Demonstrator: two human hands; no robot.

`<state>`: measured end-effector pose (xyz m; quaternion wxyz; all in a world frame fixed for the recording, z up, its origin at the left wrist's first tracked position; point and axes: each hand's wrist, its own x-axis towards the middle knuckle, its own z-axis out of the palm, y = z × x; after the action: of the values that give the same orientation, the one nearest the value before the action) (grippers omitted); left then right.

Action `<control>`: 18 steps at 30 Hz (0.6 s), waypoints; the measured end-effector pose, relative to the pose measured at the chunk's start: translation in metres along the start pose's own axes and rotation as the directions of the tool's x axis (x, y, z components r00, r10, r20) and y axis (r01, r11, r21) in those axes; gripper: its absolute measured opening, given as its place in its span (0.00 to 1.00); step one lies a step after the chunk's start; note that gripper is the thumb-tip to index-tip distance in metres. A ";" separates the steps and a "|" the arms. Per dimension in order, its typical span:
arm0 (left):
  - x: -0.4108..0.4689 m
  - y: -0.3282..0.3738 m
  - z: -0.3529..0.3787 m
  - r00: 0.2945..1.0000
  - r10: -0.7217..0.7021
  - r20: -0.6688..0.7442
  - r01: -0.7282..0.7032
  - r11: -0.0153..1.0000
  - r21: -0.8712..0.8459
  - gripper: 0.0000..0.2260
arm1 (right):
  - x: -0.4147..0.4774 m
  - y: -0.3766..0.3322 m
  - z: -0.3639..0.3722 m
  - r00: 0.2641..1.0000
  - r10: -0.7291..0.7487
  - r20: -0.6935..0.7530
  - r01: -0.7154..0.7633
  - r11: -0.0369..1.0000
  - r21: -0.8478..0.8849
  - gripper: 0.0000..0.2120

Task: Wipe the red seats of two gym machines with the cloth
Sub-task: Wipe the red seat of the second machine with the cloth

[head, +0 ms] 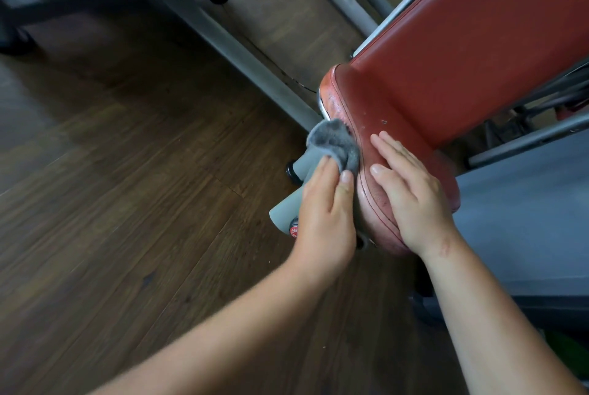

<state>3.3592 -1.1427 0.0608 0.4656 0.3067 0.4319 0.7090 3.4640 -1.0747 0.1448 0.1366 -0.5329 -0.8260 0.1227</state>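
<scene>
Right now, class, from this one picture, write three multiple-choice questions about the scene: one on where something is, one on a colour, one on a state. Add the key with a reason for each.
1. Where is the cloth? A lying on the floor; B against the seat's edge; C draped over the backrest.
2. What colour is the cloth? A grey; B white; C blue.
3. How does the right hand lie? A flat on the seat; B clenched in a fist; C hanging clear of the seat.
Key: 1 B, the left hand holds it against that edge; 2 A, it shows plainly grey; 3 A, its fingers lie straight on the seat.
</scene>
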 end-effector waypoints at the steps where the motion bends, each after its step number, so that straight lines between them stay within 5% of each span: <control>1: -0.015 0.001 0.005 1.000 -0.011 -0.003 0.011 1.000 -0.029 0.13 | 0.000 0.000 0.000 1.000 -0.001 -0.001 0.001 1.000 0.000 0.31; 15: -0.026 0.009 0.013 0.999 0.016 -0.041 -0.015 1.000 0.022 0.10 | -0.009 0.006 0.003 0.963 -0.155 -0.219 0.168 0.985 0.044 0.15; 18: 0.010 0.006 0.003 1.000 -0.018 -0.009 0.017 0.997 -0.074 0.15 | -0.011 0.007 0.004 0.956 -0.175 -0.235 0.189 0.981 0.040 0.15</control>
<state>3.3552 -1.1340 0.0681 0.4807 0.2821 0.4104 0.7218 3.4725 -1.0820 0.1372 0.2586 -0.4609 -0.8459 0.0724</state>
